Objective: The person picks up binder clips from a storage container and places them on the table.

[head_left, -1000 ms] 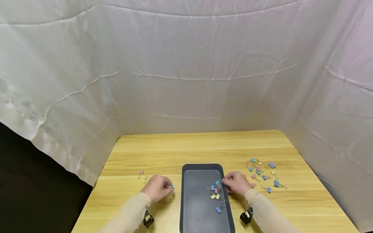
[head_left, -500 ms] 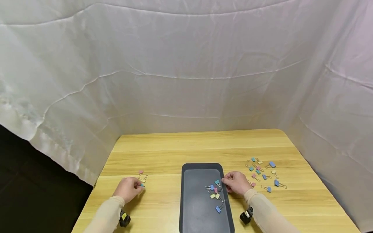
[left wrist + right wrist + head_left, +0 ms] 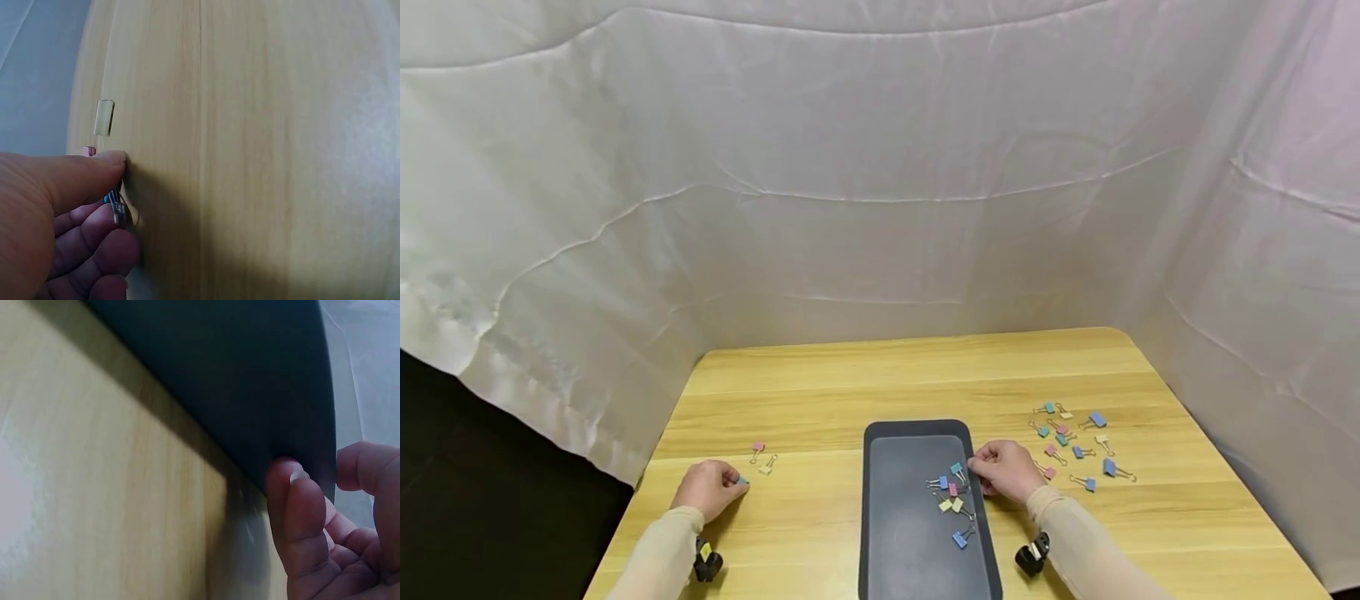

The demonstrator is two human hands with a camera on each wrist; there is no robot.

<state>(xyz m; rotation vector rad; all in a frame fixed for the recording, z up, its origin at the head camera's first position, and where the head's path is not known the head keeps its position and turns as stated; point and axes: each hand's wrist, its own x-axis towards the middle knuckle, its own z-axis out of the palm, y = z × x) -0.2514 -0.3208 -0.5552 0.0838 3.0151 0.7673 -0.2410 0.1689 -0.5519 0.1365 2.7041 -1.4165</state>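
At the left of the table, my left hand (image 3: 706, 490) pinches a teal binder clip (image 3: 742, 480) between thumb and fingers. The left wrist view shows the clip's wire handle (image 3: 119, 211) by the fingertips, its body mostly covered. Just beyond that hand lie a yellow binder clip (image 3: 767, 465) and a pink binder clip (image 3: 757, 451). My right hand (image 3: 1007, 472) grips the right rim of the dark grey tray (image 3: 898, 525), thumb and fingers on either side of its wall (image 3: 250, 381). Several coloured binder clips, among them a blue one (image 3: 960, 540), lie in the tray's right half.
Right of the tray, several pink, blue, teal and yellow binder clips are scattered, including a blue clip (image 3: 1109, 468) near the outer side. The wooden table (image 3: 820, 392) is enclosed by pale curtains (image 3: 850, 250) at the back and sides.
My left hand has moved left, away from the tray, with the teal binder clip, to just in front of the yellow and pink clips. The right hand stays on the tray rim.
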